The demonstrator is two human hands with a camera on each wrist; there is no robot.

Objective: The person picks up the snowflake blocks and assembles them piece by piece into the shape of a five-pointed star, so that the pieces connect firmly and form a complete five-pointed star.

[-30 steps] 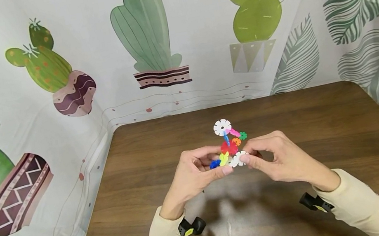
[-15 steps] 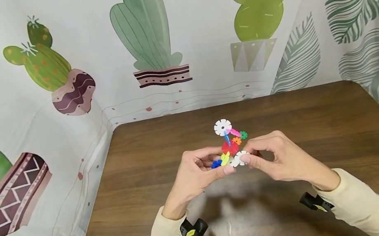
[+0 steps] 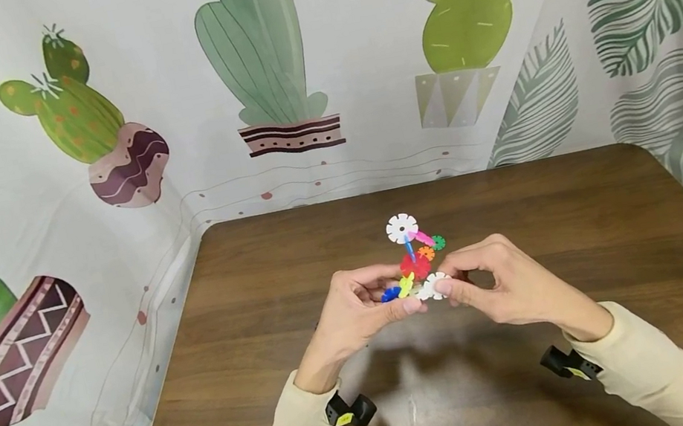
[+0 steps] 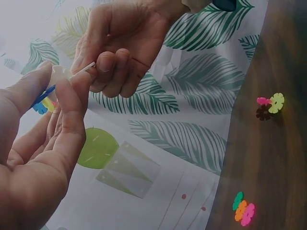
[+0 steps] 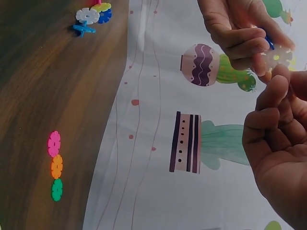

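Both hands meet above the table around small notched interlocking discs. My left hand pinches a translucent white disc between thumb and fingers. Beside it my right hand pinches a white disc, seen edge-on in the left wrist view. A blue disc and a yellow disc show close to the left fingers. Above them in the head view appear a red disc, a light blue disc and an upper white disc. The fingers partly hide the joins.
The wrist views show a row of pink, orange and green discs on the brown table. A cluster with a white disc and another with a yellow disc lie there too. Cactus-print cloth hangs behind.
The left hand and the discs drift slightly right in the head view. Both grips stay the same, and the backdrop shifts a little upward.
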